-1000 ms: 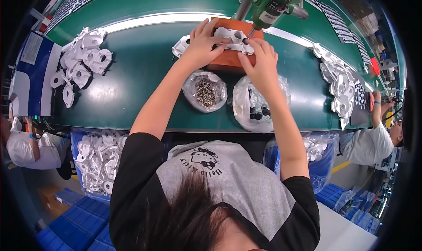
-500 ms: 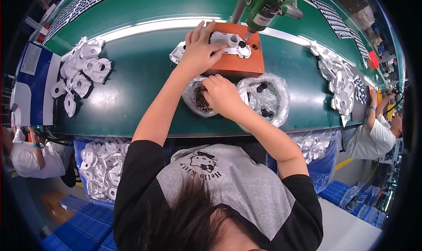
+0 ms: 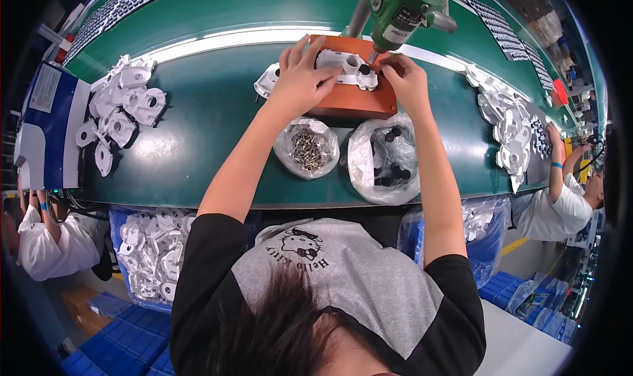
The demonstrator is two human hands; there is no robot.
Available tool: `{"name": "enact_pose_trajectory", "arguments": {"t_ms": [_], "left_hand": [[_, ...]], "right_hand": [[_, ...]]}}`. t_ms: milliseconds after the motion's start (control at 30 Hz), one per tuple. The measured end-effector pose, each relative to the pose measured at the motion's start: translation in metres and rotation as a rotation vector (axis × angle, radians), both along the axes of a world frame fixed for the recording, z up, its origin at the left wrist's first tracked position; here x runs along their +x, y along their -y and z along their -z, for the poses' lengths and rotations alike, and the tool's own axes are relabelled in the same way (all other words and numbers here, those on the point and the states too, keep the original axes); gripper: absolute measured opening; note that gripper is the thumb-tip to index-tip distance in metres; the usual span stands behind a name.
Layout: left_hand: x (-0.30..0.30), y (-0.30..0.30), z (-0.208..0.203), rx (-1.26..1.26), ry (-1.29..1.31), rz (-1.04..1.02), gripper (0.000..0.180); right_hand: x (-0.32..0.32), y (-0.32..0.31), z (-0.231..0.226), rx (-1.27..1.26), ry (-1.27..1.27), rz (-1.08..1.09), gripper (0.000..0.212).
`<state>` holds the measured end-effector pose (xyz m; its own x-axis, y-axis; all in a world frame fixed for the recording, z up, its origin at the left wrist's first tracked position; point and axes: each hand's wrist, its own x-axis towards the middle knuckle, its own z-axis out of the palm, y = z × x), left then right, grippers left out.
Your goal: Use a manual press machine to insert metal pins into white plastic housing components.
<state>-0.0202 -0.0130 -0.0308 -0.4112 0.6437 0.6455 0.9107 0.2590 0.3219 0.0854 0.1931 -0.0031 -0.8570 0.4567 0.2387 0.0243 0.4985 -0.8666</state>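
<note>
Left hand (image 3: 300,85) spread, thumb against the white part (image 3: 350,61), which lies on the orange block (image 3: 359,104). Right hand (image 3: 410,81) at the block's right end, fingertips drawn close; cannot tell whether they pinch anything. Part looks light, stiff, perhaps slippery; thin edges may crack. Suggested hold: its left end, away from the machine tip (image 3: 376,53) above the block.

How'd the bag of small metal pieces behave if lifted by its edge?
Likely floppy: the bag looks like thin, creased film. Probably heavy for its size, given the heaped metal pieces. Could spill if tilted; its mouth gapes.
</note>
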Motion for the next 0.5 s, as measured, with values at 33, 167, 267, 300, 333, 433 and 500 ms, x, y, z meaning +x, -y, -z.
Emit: {"name": "enact_pose_trajectory", "arguments": {"t_ms": [33, 167, 267, 300, 333, 433, 500], "left_hand": [[0.0, 0.0, 0.0, 0.002, 0.003, 0.001, 0.017], [-0.001, 0.0, 0.001, 0.007, 0.011, 0.01, 0.016], [-0.001, 0.001, 0.001, 0.001, 0.023, 0.003, 0.017], [-0.001, 0.0, 0.001, 0.002, 0.024, 0.003, 0.017], [-0.001, -0.001, 0.001, 0.003, 0.025, 0.003, 0.017], [-0.001, 0.0, 0.0, -0.008, 0.039, 0.009, 0.017], [-0.001, -0.001, 0.001, -0.011, 0.036, 0.01, 0.018]], "right_hand": [[-0.002, 0.0, 0.001, -0.001, 0.002, -0.004, 0.01], [-0.007, 0.005, 0.004, 0.013, -0.023, -0.041, 0.012], [-0.005, 0.007, 0.001, 0.11, -0.022, -0.039, 0.014], [-0.004, 0.006, -0.001, 0.175, -0.025, -0.045, 0.015], [-0.004, 0.004, -0.002, 0.173, -0.025, -0.044, 0.015], [-0.007, -0.003, -0.008, 0.398, 0.005, -0.112, 0.018], [-0.01, -0.003, -0.016, 0.401, 0.053, -0.189, 0.017]]}}
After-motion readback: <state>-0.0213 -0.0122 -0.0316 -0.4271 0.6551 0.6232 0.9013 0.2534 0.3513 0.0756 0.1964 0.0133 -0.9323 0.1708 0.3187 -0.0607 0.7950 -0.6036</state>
